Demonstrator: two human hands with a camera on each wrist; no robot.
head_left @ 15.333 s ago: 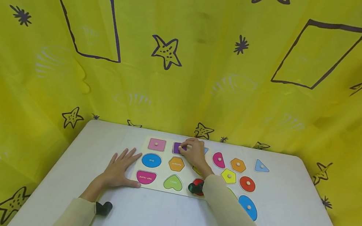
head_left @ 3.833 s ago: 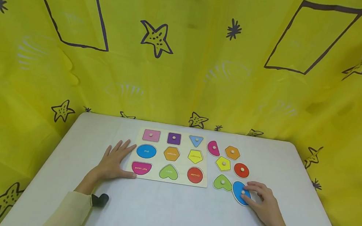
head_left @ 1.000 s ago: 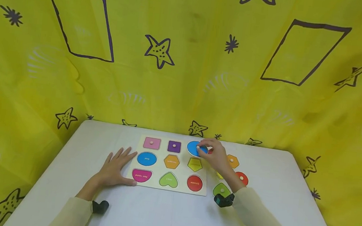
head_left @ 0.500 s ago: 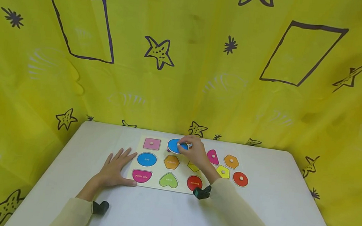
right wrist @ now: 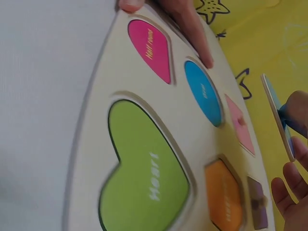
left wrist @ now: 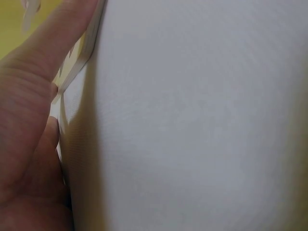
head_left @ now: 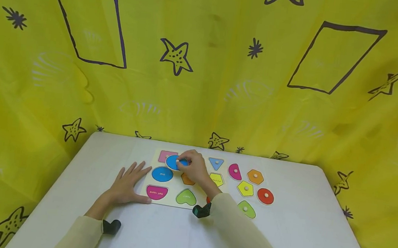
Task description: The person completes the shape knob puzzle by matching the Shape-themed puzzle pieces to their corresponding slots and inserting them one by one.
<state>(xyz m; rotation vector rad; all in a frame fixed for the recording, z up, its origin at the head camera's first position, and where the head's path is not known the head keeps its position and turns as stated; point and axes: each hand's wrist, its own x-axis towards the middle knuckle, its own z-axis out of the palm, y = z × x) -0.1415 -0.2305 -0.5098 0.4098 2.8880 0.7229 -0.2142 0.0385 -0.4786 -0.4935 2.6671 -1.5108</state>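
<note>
My right hand (head_left: 197,171) pinches the small knob of a blue oval puzzle piece (head_left: 172,162), which is raised over the back of the shape board (head_left: 174,183). In the right wrist view the oval piece (right wrist: 275,108) stands tilted on edge, clear of the board. The blue oval slot (head_left: 162,174) lies just in front of it. A pink rectangle piece (head_left: 164,155), a purple square piece (right wrist: 257,204) and a light blue triangle piece (head_left: 214,162) sit in the back row. My left hand (head_left: 123,190) rests spread at the board's left edge, thumb along the front corner.
Right of the board lie loose knobbed pieces: a magenta half round (head_left: 232,170), an orange hexagon (head_left: 254,179), a yellow pentagon (head_left: 244,190), a red circle (head_left: 263,199) and a green heart (head_left: 248,213), partly behind the right sleeve (head_left: 239,229). A yellow patterned curtain (head_left: 201,100) hangs behind the white table (head_left: 172,238).
My right hand has picked up the oval piece from the table's right and carried it left across the board's back row. Earlier it set the purple square and light blue triangle. The left hand stays.
</note>
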